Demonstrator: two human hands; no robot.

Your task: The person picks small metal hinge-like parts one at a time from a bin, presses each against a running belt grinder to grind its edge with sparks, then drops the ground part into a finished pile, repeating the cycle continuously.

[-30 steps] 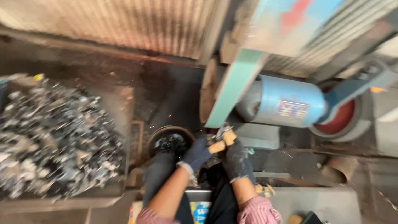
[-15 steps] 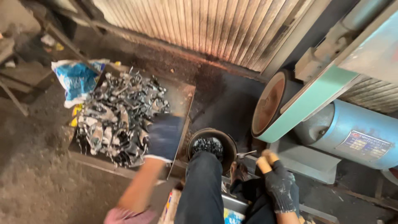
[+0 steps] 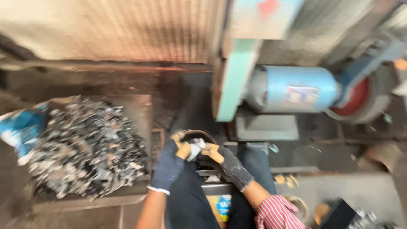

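Both my hands wear dark knitted gloves with tan fingertips. My left hand and my right hand meet over my lap and together grip a small grey metal piece. Just behind the hands sits a dark round container. A belt grinder with a pale green belt and a blue motor stands straight ahead. The frame is blurred, so the piece's shape is unclear.
A flat tray heaped with several dark metal parts lies at my left, with a blue bag beside it. A red wheel sits at the motor's right end. A corrugated shutter closes the back.
My left hand has come back from the heap of parts on the left to my lap, joining the right hand on a small metal piece. The view swung right toward the grinder.
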